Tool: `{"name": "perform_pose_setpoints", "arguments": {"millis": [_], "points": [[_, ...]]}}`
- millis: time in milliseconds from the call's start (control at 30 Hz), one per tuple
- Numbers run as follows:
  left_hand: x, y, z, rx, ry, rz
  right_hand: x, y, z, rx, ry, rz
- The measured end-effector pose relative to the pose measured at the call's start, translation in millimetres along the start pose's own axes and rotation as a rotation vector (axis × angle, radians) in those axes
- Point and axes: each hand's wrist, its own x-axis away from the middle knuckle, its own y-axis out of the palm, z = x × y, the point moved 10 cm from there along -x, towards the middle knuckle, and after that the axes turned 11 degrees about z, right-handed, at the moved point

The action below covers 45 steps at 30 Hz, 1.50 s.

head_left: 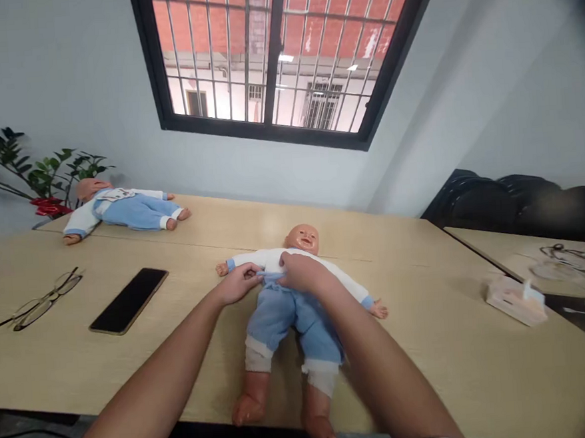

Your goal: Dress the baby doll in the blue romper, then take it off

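Observation:
A baby doll (306, 239) lies face up on the wooden table, feet toward me, in a white top with blue cuffs and blue trousers (273, 310). At the doll's waist, my left hand (239, 283) pinches the trouser waistband from the left side. Opposite it, my right hand (302, 272) is closed at the same waistband, its fingertips partly hidden behind the back of the hand. White cloth shows under the trouser cuffs at both legs, and the doll's feet are bare.
A second doll (134, 210) lies at the back left beside a potted plant (43, 173). Eyeglasses (48, 299) and a phone (130, 300) rest on the table (412, 291) at left. On the right are a tissue pack (516, 300), tangled cables (571, 263) and black chairs (501, 201).

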Motion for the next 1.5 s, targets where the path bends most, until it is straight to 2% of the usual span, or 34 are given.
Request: {"name": "perform_pose_setpoints", "arguments": {"millis": [167,300,433,633,833,1033,1200,1333,1500], "points": [[0.8,-5.1,9.3,0.149,0.021,0.131,14.2,-7.6,0.5,0.028,-0.035,-0.024],[2.1,-0.9,15.3,0.178,0.054,0.184,11.9,-13.3,-2.5,-0.103,-0.143,-0.007],[3.1,-3.8,12.6,0.156,0.041,0.246,9.0,-13.1,7.2,-0.233,-0.116,0.003],[4.2,-2.1,13.5,0.160,-0.031,0.239,5.2,-20.8,3.9,-0.429,-0.096,0.155],[4.8,-6.2,16.7,0.176,-0.046,0.292,0.0,-15.9,-8.0,-0.233,-0.198,0.325],[5.2,-8.1,19.6,0.124,0.014,0.324,-2.2,-1.7,7.4,-0.049,-0.034,0.221],[6.1,-16.0,24.1,-0.007,0.054,0.399,-7.6,-11.6,-0.9,-0.102,-0.156,0.327],[7.2,-22.0,27.6,-0.061,0.068,0.445,-10.7,-14.0,0.0,-0.199,-0.167,0.406],[9.2,-28.2,30.5,-0.110,0.100,0.513,-6.9,-15.9,-4.4,-0.263,-0.168,0.381]]}}
